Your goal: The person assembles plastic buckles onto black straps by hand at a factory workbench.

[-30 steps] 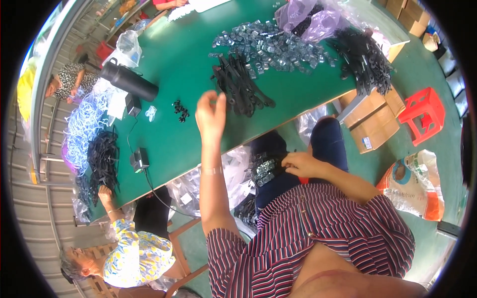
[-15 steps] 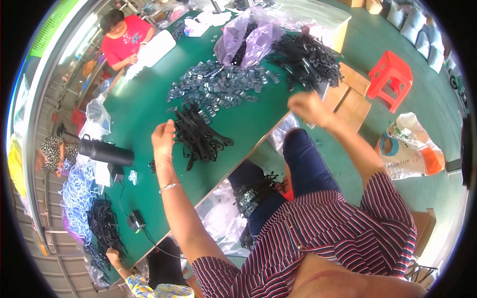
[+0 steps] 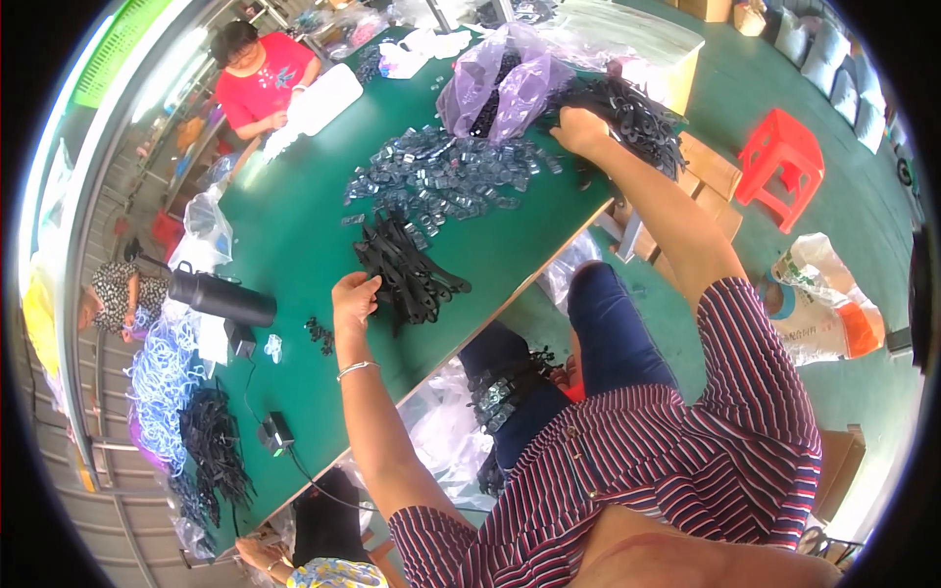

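Observation:
My left hand (image 3: 355,299) is closed in a pinch beside the near bundle of black straps (image 3: 407,274) on the green table. What its fingertips hold, if anything, is too small to make out. Out at the far right, my right hand (image 3: 581,131) is curled at the edge of a larger heap of black straps (image 3: 637,122). Its fingertips are partly hidden, so I cannot see what is in them. Between the hands spreads a pile of small clear-grey plastic pieces (image 3: 441,171). More strung-together pieces (image 3: 497,397) lie on my thigh.
The green table (image 3: 304,216) carries a purple plastic bag (image 3: 524,98), a black bottle (image 3: 223,299) and black adapters with a cable (image 3: 275,432). Co-workers sit at the far left and lower left. A red stool (image 3: 782,167) and printed sack (image 3: 823,304) stand on the floor at right.
My right hand has moved up and away to the strap heap at the far right. My left hand has come down slightly to the right. The view has shifted a little.

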The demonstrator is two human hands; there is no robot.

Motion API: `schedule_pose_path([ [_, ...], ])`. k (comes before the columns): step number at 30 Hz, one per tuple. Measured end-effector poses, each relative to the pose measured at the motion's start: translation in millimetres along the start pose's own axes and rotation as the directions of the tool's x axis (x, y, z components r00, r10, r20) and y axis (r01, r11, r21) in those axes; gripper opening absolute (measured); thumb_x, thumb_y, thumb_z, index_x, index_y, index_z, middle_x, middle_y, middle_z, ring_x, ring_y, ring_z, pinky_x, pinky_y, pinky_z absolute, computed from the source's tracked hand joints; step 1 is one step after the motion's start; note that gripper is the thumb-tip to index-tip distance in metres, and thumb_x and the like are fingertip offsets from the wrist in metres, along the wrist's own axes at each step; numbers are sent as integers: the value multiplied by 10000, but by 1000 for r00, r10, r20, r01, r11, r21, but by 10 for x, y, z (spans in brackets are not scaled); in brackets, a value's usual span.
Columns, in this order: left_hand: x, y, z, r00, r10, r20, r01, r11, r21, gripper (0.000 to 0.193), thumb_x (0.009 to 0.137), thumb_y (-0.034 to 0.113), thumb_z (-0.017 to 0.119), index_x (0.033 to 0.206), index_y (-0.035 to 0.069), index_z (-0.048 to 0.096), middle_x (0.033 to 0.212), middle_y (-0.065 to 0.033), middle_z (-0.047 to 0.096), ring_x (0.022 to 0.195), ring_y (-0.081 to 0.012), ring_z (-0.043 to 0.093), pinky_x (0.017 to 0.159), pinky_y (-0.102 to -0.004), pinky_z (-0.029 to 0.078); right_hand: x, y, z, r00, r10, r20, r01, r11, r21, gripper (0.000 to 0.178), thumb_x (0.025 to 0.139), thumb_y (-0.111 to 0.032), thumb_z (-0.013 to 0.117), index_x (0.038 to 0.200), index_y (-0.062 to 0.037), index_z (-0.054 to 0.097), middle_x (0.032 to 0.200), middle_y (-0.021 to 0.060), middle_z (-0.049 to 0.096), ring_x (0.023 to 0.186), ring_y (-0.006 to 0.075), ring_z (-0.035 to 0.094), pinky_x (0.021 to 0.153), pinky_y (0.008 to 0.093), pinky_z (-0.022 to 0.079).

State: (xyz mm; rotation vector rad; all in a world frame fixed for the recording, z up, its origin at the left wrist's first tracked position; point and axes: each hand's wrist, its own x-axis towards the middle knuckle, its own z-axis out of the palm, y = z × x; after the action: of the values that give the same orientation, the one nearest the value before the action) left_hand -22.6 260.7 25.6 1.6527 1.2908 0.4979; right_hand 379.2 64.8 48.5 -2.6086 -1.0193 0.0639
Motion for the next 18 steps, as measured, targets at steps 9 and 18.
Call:
schedule_pose_path([
  [9, 100, -183, -241, 966, 129, 223, 59, 731, -680, 291, 769, 49, 612, 1038, -45, 556, 823, -69, 582, 683, -161, 547, 602, -260, 468, 263, 267, 81, 997, -71, -43, 70, 442, 894, 179, 749, -146, 565, 860, -17, 618, 704, 42, 603, 593, 119, 537, 557, 256, 446],
  [18, -542, 257, -98, 916, 400, -44, -218, 401, -890, 162, 831, 8, 552, 992, 7, 571, 843, -51, 564, 696, -160, 526, 610, -270, 459, -895, -488, -653, 871, -488, 53, -134, -133, 982, 105, 835, 4, 453, 938, 9, 473, 893, 143, 600, 752, 182, 590, 714, 311, 507],
])
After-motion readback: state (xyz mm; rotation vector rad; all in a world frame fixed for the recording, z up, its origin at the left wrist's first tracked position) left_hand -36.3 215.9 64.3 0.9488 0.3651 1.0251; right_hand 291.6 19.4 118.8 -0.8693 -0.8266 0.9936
